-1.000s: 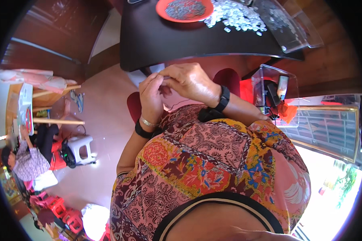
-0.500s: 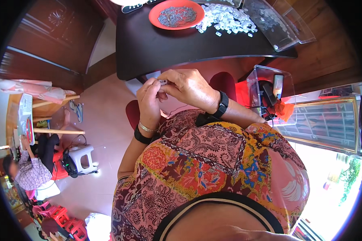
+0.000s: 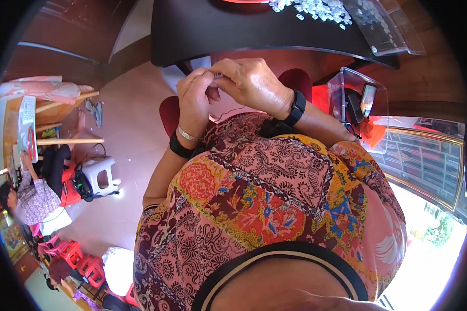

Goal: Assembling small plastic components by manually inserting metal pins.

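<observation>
My left hand [image 3: 194, 101] and my right hand [image 3: 257, 85] meet at the fingertips in front of me, just off the table's near edge. Both are closed in a pinch around a small white plastic piece [image 3: 218, 76]. Fingers cover most of it, and whatever else may be between them is hidden. Beyond my hands, on the dark table [image 3: 244, 33], lies a heap of similar small white plastic pieces [image 3: 321, 10]. Only the near rim of an orange plate [image 3: 244, 1] shows at the top edge.
A clear plastic bin [image 3: 389, 31] leans at the table's right end. Below it, another clear box [image 3: 366, 98] holds a phone, dark items and orange material. To the left, a person [image 3: 36, 197] sits near a white stool [image 3: 101, 176]; red stools [image 3: 91, 269] stand further down.
The whole view has shifted, so the table and plate sit higher and the plate is mostly out of frame. My hands stay together, with the white piece now more covered by fingers.
</observation>
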`<state>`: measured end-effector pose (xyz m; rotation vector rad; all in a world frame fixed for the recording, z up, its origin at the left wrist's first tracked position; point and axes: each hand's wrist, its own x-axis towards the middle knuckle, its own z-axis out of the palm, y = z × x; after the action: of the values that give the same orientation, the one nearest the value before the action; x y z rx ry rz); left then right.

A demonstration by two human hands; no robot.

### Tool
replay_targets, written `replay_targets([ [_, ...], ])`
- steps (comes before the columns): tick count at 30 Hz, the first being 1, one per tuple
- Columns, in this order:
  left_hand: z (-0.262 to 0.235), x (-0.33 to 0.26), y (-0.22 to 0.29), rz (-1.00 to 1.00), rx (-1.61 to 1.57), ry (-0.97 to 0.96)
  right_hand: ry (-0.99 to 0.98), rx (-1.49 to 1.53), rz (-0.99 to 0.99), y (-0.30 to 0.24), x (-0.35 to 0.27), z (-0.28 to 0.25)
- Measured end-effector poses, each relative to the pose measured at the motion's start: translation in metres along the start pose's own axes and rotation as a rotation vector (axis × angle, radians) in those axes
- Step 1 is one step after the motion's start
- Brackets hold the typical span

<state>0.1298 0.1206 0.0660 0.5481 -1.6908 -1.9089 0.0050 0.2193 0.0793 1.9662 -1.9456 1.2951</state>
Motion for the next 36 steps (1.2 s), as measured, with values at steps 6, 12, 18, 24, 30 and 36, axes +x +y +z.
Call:
replay_targets([
  [6,0.002,0.01,0.003,0.051,-0.012,0.019,0.091,0.139,0.028,0.003,0.007,-0.003],
  [12,0.0,0.011,0.009,0.134,0.051,-0.015,0.084,0.053,-0.035,0.006,0.007,-0.007],
  [18,0.003,0.006,0.014,0.127,0.089,-0.006,0.074,0.043,-0.042,0.003,0.005,-0.007],
  [24,0.005,0.007,0.008,0.136,0.099,0.014,0.049,0.08,-0.01,0.005,0.003,-0.006],
  [30,0.007,0.01,0.003,0.132,0.076,0.035,0.047,0.057,-0.024,0.012,0.001,-0.001],
  [36,0.006,0.005,0.0,0.103,0.094,0.019,-0.011,0.044,-0.019,0.012,-0.005,0.001],
])
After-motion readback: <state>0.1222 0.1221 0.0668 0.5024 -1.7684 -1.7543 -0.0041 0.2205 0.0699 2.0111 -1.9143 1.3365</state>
